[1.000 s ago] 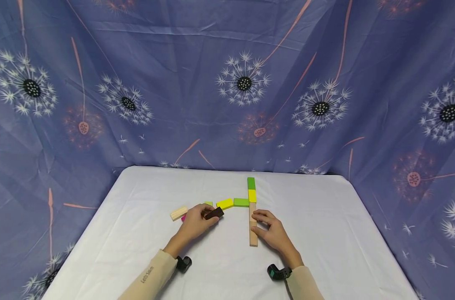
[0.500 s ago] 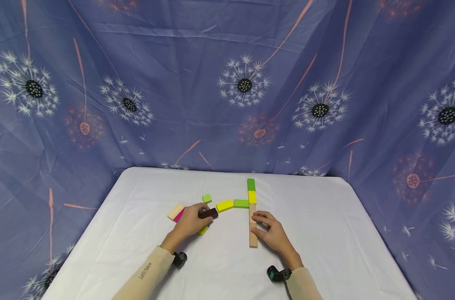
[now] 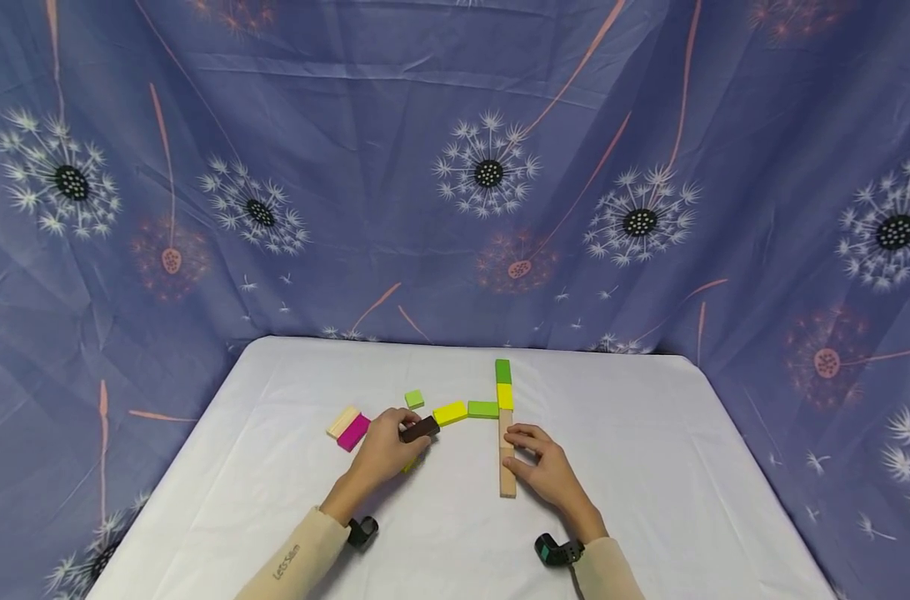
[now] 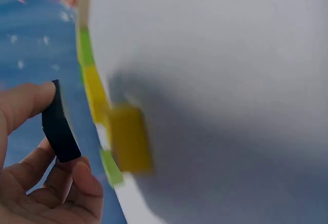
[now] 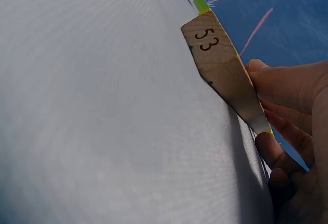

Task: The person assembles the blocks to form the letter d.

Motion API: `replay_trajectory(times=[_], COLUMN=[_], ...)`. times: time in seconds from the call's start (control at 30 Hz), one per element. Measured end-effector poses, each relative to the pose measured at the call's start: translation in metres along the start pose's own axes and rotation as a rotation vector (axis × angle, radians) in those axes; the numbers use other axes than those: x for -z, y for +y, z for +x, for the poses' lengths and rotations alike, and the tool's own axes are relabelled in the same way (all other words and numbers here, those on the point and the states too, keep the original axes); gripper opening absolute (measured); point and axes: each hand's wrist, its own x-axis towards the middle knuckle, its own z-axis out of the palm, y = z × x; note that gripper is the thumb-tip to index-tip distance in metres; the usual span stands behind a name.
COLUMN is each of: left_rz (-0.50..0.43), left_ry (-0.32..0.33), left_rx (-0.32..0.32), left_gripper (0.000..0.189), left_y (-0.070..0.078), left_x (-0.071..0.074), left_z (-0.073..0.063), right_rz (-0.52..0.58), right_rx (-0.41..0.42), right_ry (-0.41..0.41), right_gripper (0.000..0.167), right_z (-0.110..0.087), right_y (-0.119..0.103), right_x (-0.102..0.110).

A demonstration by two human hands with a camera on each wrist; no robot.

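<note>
My left hand (image 3: 383, 443) pinches a dark brown wooden block (image 3: 421, 429) between thumb and fingers. The block is close to the left end of a yellow block (image 3: 451, 413) in the head view; in the left wrist view it is held over the table's far side. A green block (image 3: 483, 409) joins that yellow one to a straight column. In the column are a green block (image 3: 503, 372), a yellow block (image 3: 505, 396) and two plain wooden blocks (image 3: 507, 473). My right hand (image 3: 551, 468) rests its fingertips and thumb on the plain blocks, one of them numbered 53.
Left of the left hand lie a magenta block (image 3: 353, 433) and a pale wooden block (image 3: 343, 422), side by side. A small light green block (image 3: 414, 399) sits behind the hand. A yellow block (image 4: 132, 139) is partly hidden beneath it. White cloth covers the table (image 3: 650, 450).
My left hand has drawn slightly left and back with the brown block, then edged right again. The magenta and light green blocks show more fully. My right hand stays put.
</note>
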Motion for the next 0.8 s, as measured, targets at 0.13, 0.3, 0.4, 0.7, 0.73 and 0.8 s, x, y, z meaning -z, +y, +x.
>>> replay_trajectory(times=[0.13, 0.3, 0.4, 0.7, 0.73, 0.8], left_rz=[-0.107, -0.168, -0.154, -0.086, -0.078, -0.064], left_ry=[-0.057, -0.17, -0.181, -0.037, -0.021, 0.007], left_rx=[-0.035, -0.04, -0.033, 0.055, 0.064, 0.078], left_gripper=[0.03, 0.032, 0.032, 0.03, 0.03, 0.031], left_y=[0.013, 0.019, 0.016, -0.001, -0.003, -0.007], left_x=[-0.011, -0.023, -0.026, -0.014, -0.012, -0.009], left_z=[-0.009, -0.018, -0.02, -0.009, -0.007, -0.003], right_rz=[0.009, 0.015, 0.019, 0.023, 0.023, 0.022], right_rx=[-0.001, -0.005, -0.005, -0.009, -0.008, -0.007], right_ry=[0.0, 0.004, 0.002, 0.002, 0.002, -0.001], right_gripper=[0.04, 0.04, 0.04, 0.039, 0.039, 0.039], right_z=[0.0, 0.0, 0.0, 0.0, 0.0, 0.0], right_y=[0.0, -0.001, -0.001, -0.001, -0.001, -0.001], right_x=[0.0, -0.001, -0.001, 0.0, 0.0, 0.001])
